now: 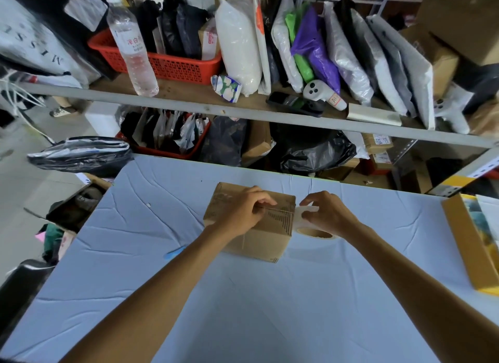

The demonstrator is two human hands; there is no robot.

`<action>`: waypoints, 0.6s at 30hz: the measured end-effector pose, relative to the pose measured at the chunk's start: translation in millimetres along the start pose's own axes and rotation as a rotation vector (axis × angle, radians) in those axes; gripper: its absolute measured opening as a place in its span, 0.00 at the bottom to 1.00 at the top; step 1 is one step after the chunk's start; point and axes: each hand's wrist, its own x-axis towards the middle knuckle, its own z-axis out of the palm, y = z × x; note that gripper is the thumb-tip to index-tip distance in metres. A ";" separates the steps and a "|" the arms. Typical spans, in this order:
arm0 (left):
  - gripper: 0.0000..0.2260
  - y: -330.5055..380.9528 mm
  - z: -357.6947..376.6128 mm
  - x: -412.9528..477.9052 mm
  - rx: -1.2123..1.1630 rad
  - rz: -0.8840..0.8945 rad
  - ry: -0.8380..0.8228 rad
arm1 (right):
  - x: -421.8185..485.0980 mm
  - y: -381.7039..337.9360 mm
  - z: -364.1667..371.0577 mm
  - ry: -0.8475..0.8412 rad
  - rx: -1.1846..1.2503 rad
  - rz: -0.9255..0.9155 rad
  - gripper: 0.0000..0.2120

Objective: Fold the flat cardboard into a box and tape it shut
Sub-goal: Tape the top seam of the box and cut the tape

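A small brown cardboard box [259,241] stands folded up on the table covered in pale blue cloth [243,308]. My left hand [240,214] rests on the box's top, fingers curled over the flap seam and pressing it down. Just right of the box, my right hand [326,214] grips a roll of clear tape [314,231], and a strip of tape [299,210] stretches from the roll onto the box's right top edge. The roll is partly hidden under my right hand.
An open yellow-brown carton [467,243] sits at the table's right edge. A blue object [175,252] lies left of my left forearm. Behind the table a shelf holds a red basket [172,62], a water bottle [132,46] and bagged goods. Open boxes stand on the floor at left.
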 end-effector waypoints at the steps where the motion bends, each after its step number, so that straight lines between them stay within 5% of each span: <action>1: 0.09 0.3 0.9 0.1 -0.040 -0.011 -0.018 | 0.1 1.3 -2.2 -0.009 0.009 -0.017 0.12; 7: 0.09 9.8 24.3 8.7 -0.252 -0.192 0.118 | -0.4 9.2 -7.5 0.031 0.100 -0.072 0.09; 18: 0.12 -3.8 37.8 10.2 -0.090 -0.148 0.107 | 5.3 26.8 1.1 -0.056 0.046 -0.035 0.12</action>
